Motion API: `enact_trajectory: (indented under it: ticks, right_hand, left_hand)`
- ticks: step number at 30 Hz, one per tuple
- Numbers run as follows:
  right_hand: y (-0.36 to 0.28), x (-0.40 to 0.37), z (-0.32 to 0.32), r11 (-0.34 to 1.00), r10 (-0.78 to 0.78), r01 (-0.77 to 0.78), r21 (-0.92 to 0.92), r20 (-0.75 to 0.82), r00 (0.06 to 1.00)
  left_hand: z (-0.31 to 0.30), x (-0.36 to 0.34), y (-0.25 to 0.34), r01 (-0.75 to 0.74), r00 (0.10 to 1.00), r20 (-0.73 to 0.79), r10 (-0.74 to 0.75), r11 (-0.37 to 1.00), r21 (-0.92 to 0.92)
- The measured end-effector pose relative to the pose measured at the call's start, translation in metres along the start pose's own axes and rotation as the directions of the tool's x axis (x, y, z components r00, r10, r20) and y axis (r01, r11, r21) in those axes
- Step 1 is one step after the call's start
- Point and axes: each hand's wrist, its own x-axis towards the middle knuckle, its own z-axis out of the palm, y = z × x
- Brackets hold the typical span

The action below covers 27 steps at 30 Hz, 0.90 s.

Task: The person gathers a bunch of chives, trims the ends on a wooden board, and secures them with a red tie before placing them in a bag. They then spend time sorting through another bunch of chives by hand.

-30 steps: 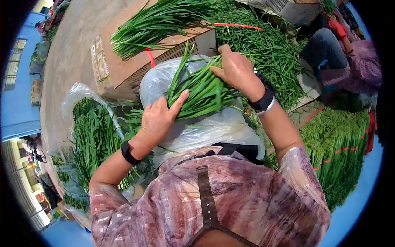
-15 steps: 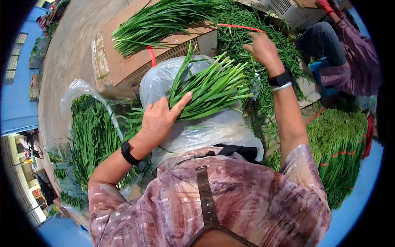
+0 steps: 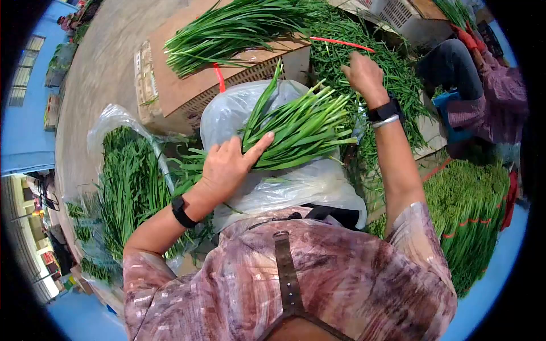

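My left hand (image 3: 229, 165) grips a bunch of green chives (image 3: 296, 128) that lies across a clear plastic sheet (image 3: 296, 182) on my lap. The cut ends of the bunch fan out to the right. My right hand (image 3: 364, 74) is stretched forward into the loose pile of chives (image 3: 375, 62) ahead of me, fingers curled down among the stalks; I cannot see whether it has any in its grasp. A black watch and a silver bangle sit on that wrist.
A cardboard sheet over a white crate (image 3: 187, 85) carries another chive bunch (image 3: 233, 28) and a red band (image 3: 219, 77). A bag of chives (image 3: 128, 182) stands at my left, tied bundles (image 3: 472, 216) at my right. Another person (image 3: 483, 85) sits at the far right.
My right hand left the bunch on my lap and reached forward into the loose pile, where it now curls among the stalks. The left hand has kept its hold.
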Motion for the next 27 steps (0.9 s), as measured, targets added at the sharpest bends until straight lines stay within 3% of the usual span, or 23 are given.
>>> enact_trajectory:
  ticks: [2, 4, 6, 7, 11, 13, 14, 15, 16, 17, 19, 20, 22, 24, 25, 27]
  right_hand:
    - [-0.022, 0.008, 0.006, 0.927, -0.297, 0.314, 0.206, -0.112, 0.948]
    - [-0.067, 0.004, -0.015, 0.814, -0.455, 0.352, 0.463, 0.130, 0.881]
    - [-0.085, 0.023, 0.025, 0.746, -0.579, 0.498, 0.442, 0.059, 0.814]
    - [-0.092, 0.025, 0.029, 0.761, -0.553, 0.449, 0.469, 0.107, 0.826]
    - [-0.072, 0.023, 0.019, 0.689, -0.446, 0.361, 0.629, -0.025, 0.895]
    - [-0.036, 0.040, 0.031, 0.754, -0.453, 0.535, 0.381, -0.287, 0.844]
    - [-0.017, 0.043, 0.024, 0.817, -0.395, 0.489, 0.306, -0.320, 0.861]
    - [0.001, 0.048, 0.016, 0.860, -0.181, 0.278, 0.427, -0.254, 0.950]
    - [0.023, 0.047, 0.007, 0.951, -0.089, 0.160, 0.265, -0.260, 0.961]
    - [0.033, 0.035, -0.011, 1.000, 0.017, -0.017, -0.003, -0.149, 0.989]
    - [0.047, 0.021, -0.019, 0.998, 0.054, -0.058, -0.019, -0.145, 0.988]
    - [0.044, 0.009, -0.022, 0.988, -0.066, 0.087, 0.127, -0.160, 0.985]
    - [0.025, -0.026, -0.028, 0.843, -0.287, 0.364, 0.396, -0.240, 0.927]
    - [-0.003, -0.067, -0.021, 0.702, -0.346, 0.375, 0.606, -0.170, 0.923]
    - [-0.008, -0.083, -0.017, 0.758, -0.349, 0.351, 0.549, -0.113, 0.930]
    - [-0.008, -0.110, -0.018, 0.735, -0.306, 0.332, 0.591, -0.147, 0.941]
  left_hand:
    - [-0.002, 0.000, 0.001, -0.007, 1.000, 0.017, 0.008, 1.000, -0.020]
    - [-0.003, 0.002, 0.002, -0.012, 0.999, 0.035, 0.012, 1.000, -0.017]
    - [-0.001, 0.002, 0.002, -0.024, 1.000, 0.011, 0.024, 1.000, -0.009]
    - [-0.001, 0.000, 0.002, -0.028, 1.000, 0.002, 0.028, 1.000, -0.008]
    - [-0.003, -0.004, 0.003, 0.002, 1.000, 0.006, -0.002, 0.999, -0.038]
    - [-0.006, -0.004, 0.004, 0.011, 1.000, 0.021, -0.011, 1.000, -0.015]
    - [-0.006, -0.004, 0.004, 0.012, 1.000, 0.015, -0.012, 1.000, -0.024]
    - [-0.005, -0.004, 0.004, 0.011, 1.000, 0.013, -0.011, 1.000, -0.020]
    - [-0.003, -0.004, 0.004, 0.015, 1.000, 0.010, -0.014, 1.000, -0.016]
    - [-0.003, -0.004, 0.005, 0.016, 1.000, 0.009, -0.016, 1.000, -0.009]
    - [-0.004, -0.002, 0.005, 0.018, 1.000, 0.012, -0.018, 1.000, -0.013]
    - [-0.005, -0.002, 0.005, 0.021, 1.000, 0.010, -0.021, 1.000, -0.011]
    - [-0.004, -0.002, 0.006, 0.033, 0.999, 0.007, -0.033, 0.999, -0.011]
    - [0.000, -0.003, 0.007, 0.046, 0.999, 0.003, -0.046, 0.999, -0.013]
    - [0.002, -0.003, 0.006, 0.047, 0.998, -0.033, -0.048, 0.999, -0.016]
    - [0.008, -0.002, 0.003, 0.057, 0.993, -0.104, -0.058, 0.998, -0.022]
